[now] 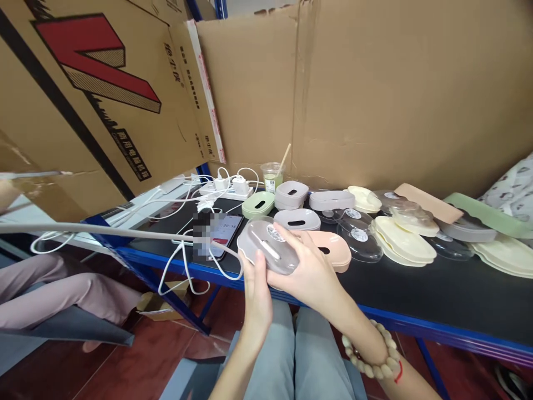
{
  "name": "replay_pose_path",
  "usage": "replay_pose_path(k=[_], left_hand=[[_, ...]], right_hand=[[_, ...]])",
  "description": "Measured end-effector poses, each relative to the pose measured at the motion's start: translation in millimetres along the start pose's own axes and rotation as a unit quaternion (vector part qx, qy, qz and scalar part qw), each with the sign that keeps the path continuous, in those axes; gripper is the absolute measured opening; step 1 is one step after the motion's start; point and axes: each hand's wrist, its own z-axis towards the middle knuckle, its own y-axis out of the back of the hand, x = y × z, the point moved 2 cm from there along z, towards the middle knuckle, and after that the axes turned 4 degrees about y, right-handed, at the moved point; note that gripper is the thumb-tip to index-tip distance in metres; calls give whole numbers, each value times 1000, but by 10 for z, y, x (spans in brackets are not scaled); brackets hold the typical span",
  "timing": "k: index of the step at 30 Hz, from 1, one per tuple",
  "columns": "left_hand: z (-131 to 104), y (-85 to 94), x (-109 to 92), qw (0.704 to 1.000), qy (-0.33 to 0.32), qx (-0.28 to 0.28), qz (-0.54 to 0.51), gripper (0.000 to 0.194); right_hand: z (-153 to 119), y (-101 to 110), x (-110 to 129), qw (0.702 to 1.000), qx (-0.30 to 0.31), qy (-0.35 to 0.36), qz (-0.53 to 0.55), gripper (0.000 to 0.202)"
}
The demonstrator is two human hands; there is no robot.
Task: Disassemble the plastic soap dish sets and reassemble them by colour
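Note:
My left hand (256,286) and my right hand (310,272) are both closed around an oval plastic box with a clear domed lid (254,239), held tilted above the table's front edge. A round white label sits on the lid, under my right fingers. The left thumb presses on the near side of the dome; the box's underside is hidden. Just behind my right hand are a peach oval case (339,250) and a pale lilac slotted case (291,220). Beyond them stand a green slotted case (258,204) and a stack of grey ones (291,194).
Clear lids (360,244), cream wavy-edged trays (403,241) and long peach and green pieces lie on the black table (416,300). To the left are a phone (225,228), white cables and a power strip (233,191). A drink cup (272,173) stands before cardboard. Another person's legs show at left.

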Motion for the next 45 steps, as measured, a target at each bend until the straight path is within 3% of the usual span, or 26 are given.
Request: replay_pose_path(k=[2,4,8,10,15,17,19,23,26,29,33,35,37,40,43,45], left_hand=[[49,148,103,996,-20,-57,73,81],[87,287,155,984,-71,-78,146,79],[103,449,148,922,-239,-10,303,46],[105,470,131,890,-294,25,347,41],[230,453,105,863,-329,86,374,44],[331,450,106,856,-334,86,385,44],[444,439,109,846,-354,81,390,41],[663,386,101,832,-379,65,399,32],[764,341,70,831,-378,68,402,21],[740,289,34,823,-392,49,408,13],[473,118,2,807,-431,29,402,25],[306,-38,-1,800,-449,78,390,32],[185,-221,17,785,-451,170,388,38],[147,-455,87,757,-418,286,413,47],[215,-579,174,734,-396,321,448,42],[252,-602,217,724,-399,325,459,38]], right_hand=[[45,-75,79,996,21,-14,-84,74],[91,-157,148,986,41,-5,-163,73],[178,-367,228,959,79,5,-273,70],[222,-467,252,944,94,-9,-316,63],[332,-480,350,941,142,22,-306,55],[370,-360,371,945,181,46,-270,73],[409,-175,343,948,173,63,-261,88],[436,237,65,941,124,60,-308,69],[377,464,-266,934,120,34,-336,76],[261,567,-534,937,125,30,-326,78],[118,577,-705,957,103,30,-270,69],[94,601,-756,966,88,29,-243,71],[108,683,-805,974,91,60,-198,75],[166,941,-907,982,93,118,-118,72],[229,1302,-1084,984,-12,81,-160,57],[257,1526,-1233,960,-109,23,-256,54]])
